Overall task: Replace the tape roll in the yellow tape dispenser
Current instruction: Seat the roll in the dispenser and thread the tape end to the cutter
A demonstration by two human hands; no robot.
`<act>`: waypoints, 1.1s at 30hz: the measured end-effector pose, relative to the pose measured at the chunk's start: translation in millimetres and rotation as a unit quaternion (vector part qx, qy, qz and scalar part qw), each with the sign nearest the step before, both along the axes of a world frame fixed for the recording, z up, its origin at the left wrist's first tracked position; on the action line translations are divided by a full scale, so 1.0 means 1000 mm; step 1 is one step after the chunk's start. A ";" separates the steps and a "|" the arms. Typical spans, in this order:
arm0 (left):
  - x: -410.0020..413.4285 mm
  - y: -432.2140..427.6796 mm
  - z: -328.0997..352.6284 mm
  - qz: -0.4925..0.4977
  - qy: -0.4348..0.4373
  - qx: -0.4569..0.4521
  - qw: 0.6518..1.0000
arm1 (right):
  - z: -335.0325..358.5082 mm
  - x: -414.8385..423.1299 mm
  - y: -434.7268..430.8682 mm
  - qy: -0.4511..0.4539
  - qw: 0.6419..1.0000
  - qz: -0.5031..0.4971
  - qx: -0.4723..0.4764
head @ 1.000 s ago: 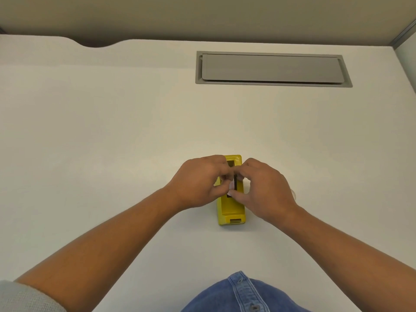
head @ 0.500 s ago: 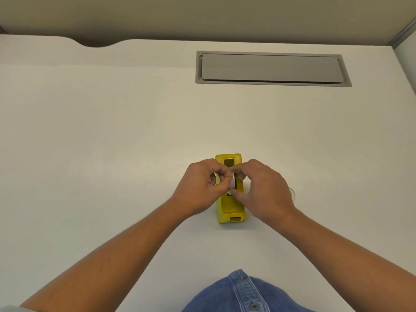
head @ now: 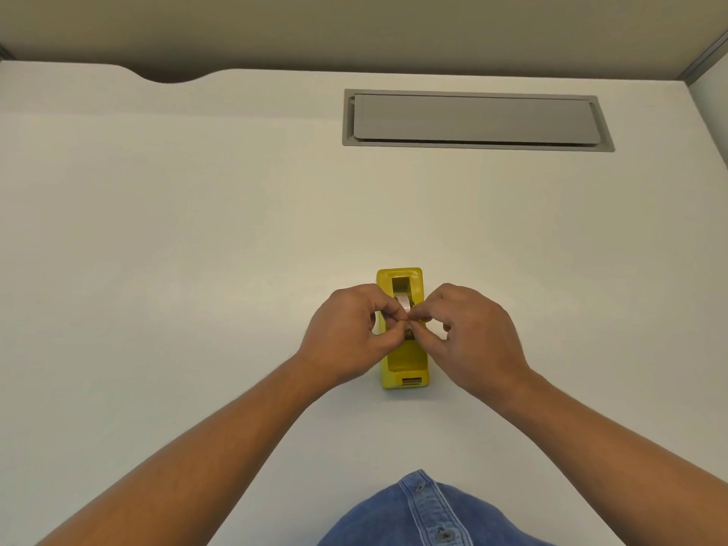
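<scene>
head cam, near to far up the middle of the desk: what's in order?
Blue denim shirt front → yellow plastic tape dispenser, with both hands pinching the tape over its middle → bare white desk surface → grey rectangular cable hatch → desk's far edge.

No text, label, brand name, number or sign can be read anywhere in the view. The yellow tape dispenser point(head: 405, 360) shows only plain yellow plastic on the parts that are visible, with no print on it; its middle part is hidden behind the fingers. The small grey piece at its near end is too small to tell if something is written there. The white worktop point(head: 197, 250) carries no marking. The grey hatch cover point(head: 474, 118) set into the worktop is also blank. The blue denim shirt point(head: 425, 518) at the bottom edge shows buttons and seams but no tag and no lettering.
</scene>
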State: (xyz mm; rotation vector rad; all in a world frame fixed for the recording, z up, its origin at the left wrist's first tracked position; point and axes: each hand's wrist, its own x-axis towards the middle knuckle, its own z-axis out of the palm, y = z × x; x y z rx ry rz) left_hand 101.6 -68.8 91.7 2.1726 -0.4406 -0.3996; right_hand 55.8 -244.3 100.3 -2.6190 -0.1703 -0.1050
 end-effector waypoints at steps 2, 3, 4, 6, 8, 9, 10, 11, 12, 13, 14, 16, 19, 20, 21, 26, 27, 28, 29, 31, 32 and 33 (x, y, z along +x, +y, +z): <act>0.001 0.002 0.002 -0.010 -0.017 0.004 1.000 | -0.001 0.001 -0.001 0.007 1.000 0.002 0.000; 0.001 0.004 0.003 -0.018 -0.036 0.012 0.999 | -0.001 0.001 -0.001 0.007 1.000 0.001 0.001; 0.002 0.005 0.004 -0.027 -0.065 0.028 0.997 | 0.000 0.001 -0.001 0.006 1.000 0.000 0.001; 0.004 0.006 0.006 -0.045 -0.135 0.084 0.986 | 0.001 0.002 -0.001 0.004 1.000 0.002 -0.001; 0.005 0.002 0.006 -0.069 -0.177 0.140 0.972 | 0.002 0.002 0.000 0.005 1.000 0.010 -0.005; 0.005 -0.001 0.006 -0.078 -0.184 0.160 0.967 | 0.002 0.002 0.000 0.005 1.000 0.013 -0.007; 0.004 -0.005 0.006 -0.083 -0.187 0.173 0.963 | 0.002 0.002 0.000 0.005 1.000 0.016 -0.008; 0.003 -0.008 0.005 -0.082 -0.187 0.178 0.963 | 0.003 0.001 0.001 0.007 1.000 0.018 -0.009; 0.002 -0.011 0.004 -0.076 -0.185 0.178 0.964 | 0.003 0.001 0.001 0.010 1.000 0.019 -0.009; 0.001 -0.012 0.003 -0.068 -0.181 0.177 0.965 | 0.003 0.000 0.001 0.014 1.000 0.020 -0.010; 0.000 -0.013 0.002 -0.062 -0.180 0.177 0.966 | 0.002 -0.002 0.001 0.017 1.000 0.022 -0.012; -0.001 -0.014 0.000 -0.056 -0.179 0.177 0.966 | 0.002 -0.004 0.001 0.021 0.999 0.026 -0.015; -0.002 -0.013 -0.001 -0.055 -0.176 0.173 0.967 | 0.003 -0.006 0.000 0.022 0.999 0.027 -0.012; -0.002 -0.013 -0.001 -0.055 -0.174 0.172 0.968 | 0.003 -0.006 0.000 0.023 0.999 0.029 -0.012; -0.002 -0.012 -0.002 -0.055 -0.171 0.172 0.969 | 0.004 -0.006 0.000 0.024 0.999 0.031 -0.012; -0.002 -0.009 -0.005 -0.049 -0.173 0.170 0.969 | 0.007 -0.004 0.000 0.029 0.999 0.035 -0.013; -0.003 -0.008 -0.006 -0.047 -0.173 0.167 0.970 | 0.008 -0.003 -0.001 0.031 0.999 0.036 -0.014; -0.003 -0.009 -0.006 -0.046 -0.172 0.165 0.970 | 0.009 -0.003 -0.001 0.032 0.999 0.037 -0.015; -0.004 -0.009 -0.006 -0.046 -0.171 0.165 0.970 | 0.010 -0.003 -0.001 0.032 0.999 0.038 -0.015; -0.004 -0.009 -0.007 -0.046 -0.168 0.169 0.970 | 0.012 -0.003 -0.001 0.034 0.999 0.039 -0.018; -0.005 -0.009 -0.007 -0.047 -0.167 0.170 0.970 | 0.012 -0.003 0.000 0.036 0.998 0.038 -0.020; -0.006 -0.008 -0.007 -0.049 -0.166 0.169 0.970 | 0.013 -0.003 0.000 0.038 0.998 0.037 -0.021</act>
